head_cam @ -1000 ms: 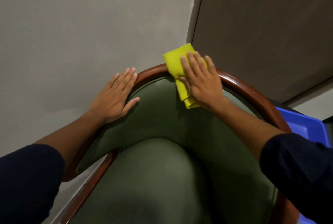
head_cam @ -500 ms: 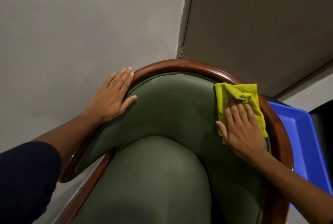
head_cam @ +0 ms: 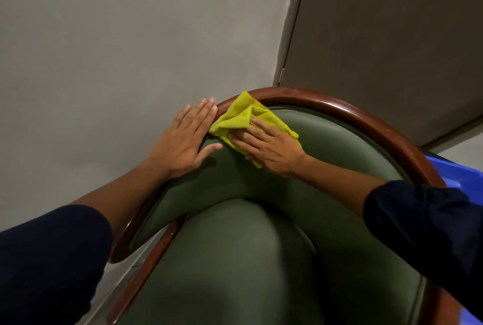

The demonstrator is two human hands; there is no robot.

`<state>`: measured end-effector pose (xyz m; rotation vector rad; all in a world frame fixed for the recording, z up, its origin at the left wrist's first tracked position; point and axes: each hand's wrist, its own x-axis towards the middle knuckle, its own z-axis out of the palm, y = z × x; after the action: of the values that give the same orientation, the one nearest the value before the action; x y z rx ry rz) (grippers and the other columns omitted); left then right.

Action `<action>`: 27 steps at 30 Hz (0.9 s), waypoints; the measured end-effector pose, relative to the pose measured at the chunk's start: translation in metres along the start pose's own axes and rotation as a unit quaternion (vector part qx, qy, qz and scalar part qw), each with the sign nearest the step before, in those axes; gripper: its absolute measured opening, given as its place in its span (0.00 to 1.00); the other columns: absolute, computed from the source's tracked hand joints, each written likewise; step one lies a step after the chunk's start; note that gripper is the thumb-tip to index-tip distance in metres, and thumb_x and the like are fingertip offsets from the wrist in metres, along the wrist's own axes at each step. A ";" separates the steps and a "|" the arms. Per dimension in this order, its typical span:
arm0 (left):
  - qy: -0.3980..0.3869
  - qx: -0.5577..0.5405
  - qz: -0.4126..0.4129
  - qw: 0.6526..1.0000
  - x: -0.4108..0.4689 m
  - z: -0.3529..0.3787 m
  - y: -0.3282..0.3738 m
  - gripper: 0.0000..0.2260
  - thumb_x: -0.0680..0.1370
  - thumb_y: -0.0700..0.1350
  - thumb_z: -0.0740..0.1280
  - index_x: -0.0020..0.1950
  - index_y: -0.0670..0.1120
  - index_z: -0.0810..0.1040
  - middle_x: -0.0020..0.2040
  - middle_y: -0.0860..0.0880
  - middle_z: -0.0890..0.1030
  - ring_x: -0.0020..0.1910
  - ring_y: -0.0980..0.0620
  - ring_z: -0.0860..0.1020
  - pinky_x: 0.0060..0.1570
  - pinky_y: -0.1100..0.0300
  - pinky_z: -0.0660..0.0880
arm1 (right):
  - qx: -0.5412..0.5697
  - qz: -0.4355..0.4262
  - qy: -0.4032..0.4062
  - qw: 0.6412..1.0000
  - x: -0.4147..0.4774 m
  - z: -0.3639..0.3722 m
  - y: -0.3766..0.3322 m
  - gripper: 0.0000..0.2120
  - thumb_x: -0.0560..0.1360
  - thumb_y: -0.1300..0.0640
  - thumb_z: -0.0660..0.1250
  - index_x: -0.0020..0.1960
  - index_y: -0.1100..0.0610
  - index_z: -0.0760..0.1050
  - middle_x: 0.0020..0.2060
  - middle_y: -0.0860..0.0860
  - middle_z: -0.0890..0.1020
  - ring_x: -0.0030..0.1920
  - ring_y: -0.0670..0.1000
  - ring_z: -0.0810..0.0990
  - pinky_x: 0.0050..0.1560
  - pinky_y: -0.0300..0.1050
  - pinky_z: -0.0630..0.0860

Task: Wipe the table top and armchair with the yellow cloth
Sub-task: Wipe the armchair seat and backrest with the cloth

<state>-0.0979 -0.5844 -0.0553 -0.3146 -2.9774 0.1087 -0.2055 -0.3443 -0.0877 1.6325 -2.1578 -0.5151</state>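
A green upholstered armchair (head_cam: pixel 339 141) with a curved brown wooden rim (head_cam: pixel 366 118) fills the lower view. The yellow cloth (head_cam: pixel 237 118) lies bunched on the upper left of the backrest, partly over the rim. My right hand (head_cam: pixel 271 147) presses flat on the cloth, fingers pointing left. My left hand (head_cam: pixel 185 139) rests flat and open on the rim's left side, its fingertips beside the cloth's edge. No table is in view.
A plain grey wall (head_cam: pixel 117 50) stands close behind the chair. A door (head_cam: pixel 392 37) with its frame is at the upper right. A blue plastic bin (head_cam: pixel 460 175) sits to the right of the chair, behind the rim.
My right hand has swept the cloth from the right side of the backrest across to the upper left, next to my left hand. The left hand has stayed on the rim.
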 end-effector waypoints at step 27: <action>0.000 -0.020 -0.010 1.000 -0.002 -0.001 0.003 0.34 0.81 0.63 0.46 0.80 0.42 0.50 0.81 0.42 0.54 0.81 0.47 0.52 0.79 0.48 0.52 | 0.189 0.258 -0.114 0.940 -0.097 -0.058 0.041 0.26 0.81 0.48 0.58 0.72 0.64 0.67 0.70 0.63 0.72 0.70 0.64 0.70 0.71 0.56 0.65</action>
<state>-0.0956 -0.5818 -0.0552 -0.2887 -2.9852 0.0469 -0.1852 -0.2437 -0.0252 1.1212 -2.8661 -0.1348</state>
